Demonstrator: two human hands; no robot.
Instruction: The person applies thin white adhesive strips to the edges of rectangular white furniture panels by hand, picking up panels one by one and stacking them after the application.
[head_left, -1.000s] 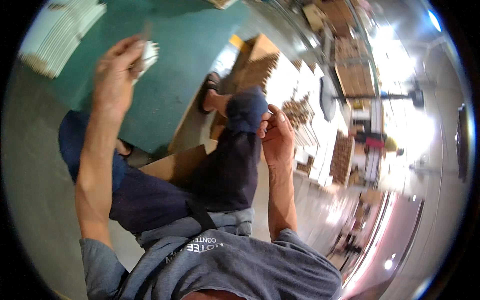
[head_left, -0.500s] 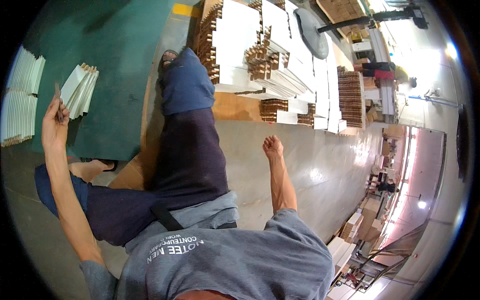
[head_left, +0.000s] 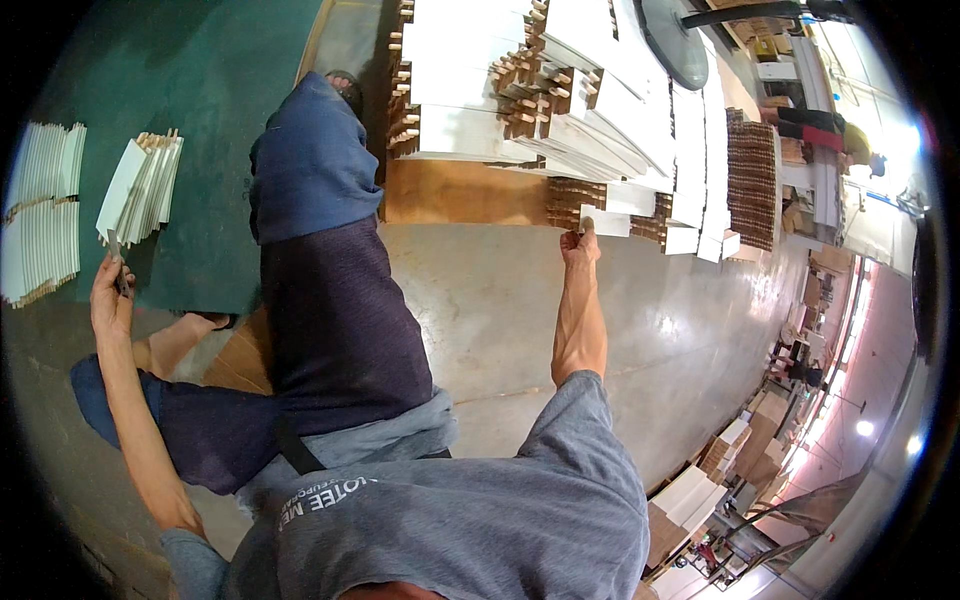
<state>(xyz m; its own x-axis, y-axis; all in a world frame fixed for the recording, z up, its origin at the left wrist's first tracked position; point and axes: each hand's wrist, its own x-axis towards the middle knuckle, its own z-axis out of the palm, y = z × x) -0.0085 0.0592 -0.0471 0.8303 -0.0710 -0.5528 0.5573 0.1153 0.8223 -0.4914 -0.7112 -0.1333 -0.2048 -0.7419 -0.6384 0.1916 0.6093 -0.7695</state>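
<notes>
Head view, left to right: I see a white stack (head_left: pixel 42 235) at the frame's left edge and a fanned batch (head_left: pixel 143 190) beside it on the green surface (head_left: pixel 220 90); both look already set out. The left hand (head_left: pixel 112 292) keeps a narrow grip on a thin tool (head_left: pixel 122 283); I can't tell whether its tip touches the batch. Right of centre, the right hand (head_left: pixel 580 250) meets a board (head_left: pixel 610 222); its curled fingers hide whether it's clasped. The large pile (head_left: pixel 470 70) suggests much remains; the top edge crops it.
</notes>
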